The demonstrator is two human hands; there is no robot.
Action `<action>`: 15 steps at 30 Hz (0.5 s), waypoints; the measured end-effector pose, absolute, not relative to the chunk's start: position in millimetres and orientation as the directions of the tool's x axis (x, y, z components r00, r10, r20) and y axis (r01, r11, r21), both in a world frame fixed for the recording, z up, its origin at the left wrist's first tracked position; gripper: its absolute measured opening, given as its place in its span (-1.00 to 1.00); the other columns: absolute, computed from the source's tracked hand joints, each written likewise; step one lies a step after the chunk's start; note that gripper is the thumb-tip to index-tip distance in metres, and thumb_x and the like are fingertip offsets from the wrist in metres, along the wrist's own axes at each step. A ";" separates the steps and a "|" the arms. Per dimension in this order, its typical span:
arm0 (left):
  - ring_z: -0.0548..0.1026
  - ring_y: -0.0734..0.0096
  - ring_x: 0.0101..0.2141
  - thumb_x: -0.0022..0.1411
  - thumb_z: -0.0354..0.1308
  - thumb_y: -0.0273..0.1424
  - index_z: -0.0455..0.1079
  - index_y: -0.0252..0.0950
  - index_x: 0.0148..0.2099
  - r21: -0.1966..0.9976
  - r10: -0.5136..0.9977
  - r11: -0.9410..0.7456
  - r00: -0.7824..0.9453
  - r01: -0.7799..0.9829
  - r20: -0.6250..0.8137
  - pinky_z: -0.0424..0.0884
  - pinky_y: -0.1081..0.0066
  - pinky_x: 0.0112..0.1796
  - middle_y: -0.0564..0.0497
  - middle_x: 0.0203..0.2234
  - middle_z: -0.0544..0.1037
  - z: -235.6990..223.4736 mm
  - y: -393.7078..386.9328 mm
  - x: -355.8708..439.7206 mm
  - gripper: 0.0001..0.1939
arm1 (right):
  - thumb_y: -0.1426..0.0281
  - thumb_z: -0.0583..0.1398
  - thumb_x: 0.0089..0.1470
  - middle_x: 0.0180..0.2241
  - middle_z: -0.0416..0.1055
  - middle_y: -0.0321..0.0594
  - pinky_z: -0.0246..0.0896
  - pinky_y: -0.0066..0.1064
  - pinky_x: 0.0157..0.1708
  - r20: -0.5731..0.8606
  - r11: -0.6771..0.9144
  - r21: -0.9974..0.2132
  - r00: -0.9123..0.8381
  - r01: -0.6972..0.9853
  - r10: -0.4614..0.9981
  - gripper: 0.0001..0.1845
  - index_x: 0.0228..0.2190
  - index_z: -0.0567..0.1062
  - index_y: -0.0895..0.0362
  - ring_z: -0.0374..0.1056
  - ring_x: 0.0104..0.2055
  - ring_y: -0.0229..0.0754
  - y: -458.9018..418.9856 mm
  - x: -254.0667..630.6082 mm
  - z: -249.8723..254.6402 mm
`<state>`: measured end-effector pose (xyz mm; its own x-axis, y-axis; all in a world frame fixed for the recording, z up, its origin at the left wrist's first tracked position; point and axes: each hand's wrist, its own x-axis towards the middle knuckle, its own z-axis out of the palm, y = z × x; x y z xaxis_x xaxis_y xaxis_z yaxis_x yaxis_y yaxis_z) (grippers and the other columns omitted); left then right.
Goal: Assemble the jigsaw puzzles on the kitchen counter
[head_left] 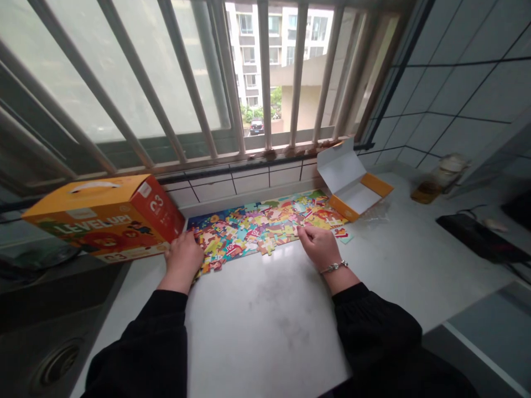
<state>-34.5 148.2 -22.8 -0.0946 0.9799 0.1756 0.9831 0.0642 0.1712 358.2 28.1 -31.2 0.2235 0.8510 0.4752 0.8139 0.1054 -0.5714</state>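
Note:
A heap of colourful jigsaw puzzle pieces [249, 235] lies on a long printed picture sheet [319, 200] along the wall side of the counter. My left hand [185, 256] rests at the left end of the pieces, close beside the orange box. Its fingers curl downward, and whatever they hold is hidden. Near the right end of the pieces is my right hand [319, 246], closed with thumb and index finger together. Anything in that pinch is too small to make out. A few loose pieces [343, 235] lie just right of it.
A large orange "LEVEL UP!" box [112, 218] stands at the left, beside a sink [53, 359]. An orange-edged box [360, 196] with its lid up sits behind my right hand. Farther right are a glass jug [442, 177] and a black object [481, 237]. A barred window closes the back.

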 end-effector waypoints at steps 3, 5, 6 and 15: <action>0.49 -0.45 0.22 0.46 0.01 -0.33 0.51 -0.43 0.34 0.158 0.975 0.089 -0.118 0.983 0.187 0.44 -0.31 0.19 -0.52 0.27 0.52 -19.1 145.4 -35.0 -0.46 | 0.05 0.06 0.47 -0.60 0.32 -0.26 -0.04 -0.31 -0.37 0.475 0.117 -0.587 0.223 0.801 0.851 -0.38 -0.61 0.24 0.04 0.22 -0.48 -0.20 29.5 356.8 -31.3; 0.49 -0.45 0.21 0.47 0.01 -0.28 0.54 -0.42 0.32 0.137 0.977 0.081 -0.106 0.987 0.187 0.47 -0.30 0.16 -0.51 0.26 0.51 -17.0 144.4 -34.9 -0.45 | 0.05 0.07 0.47 -0.61 0.33 -0.26 -0.05 -0.31 -0.37 0.473 0.118 -0.596 0.229 0.794 0.851 -0.37 -0.62 0.24 0.04 0.22 -0.49 -0.20 30.2 356.0 -31.7; 0.49 -0.46 0.20 0.46 0.01 -0.24 0.55 -0.41 0.32 0.128 0.978 0.077 -0.100 0.989 0.184 0.48 -0.30 0.15 -0.51 0.25 0.51 -16.5 144.3 -34.9 -0.44 | 0.05 0.07 0.47 -0.60 0.34 -0.25 -0.05 -0.31 -0.38 0.471 0.111 -0.599 0.237 0.793 0.850 -0.37 -0.62 0.25 0.04 0.22 -0.49 -0.20 30.5 356.1 -31.8; 0.48 -0.51 0.20 0.34 0.12 0.04 0.56 -0.45 0.26 0.180 0.973 0.125 -0.156 0.976 0.172 0.46 -0.19 0.18 -0.56 0.16 0.52 -23.2 156.8 -40.5 -0.27 | 0.12 0.12 0.44 -0.48 0.54 -0.15 -0.05 -0.32 -0.38 0.378 -0.113 -0.637 0.437 0.762 0.816 -0.48 -0.51 0.54 0.05 0.30 -0.42 -0.14 34.2 366.0 -32.7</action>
<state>-40.5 156.8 -23.2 -0.1564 0.9726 0.1718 0.9757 0.1251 0.1798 366.0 34.2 -32.7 0.4372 0.8158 0.3785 0.7622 -0.1128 -0.6375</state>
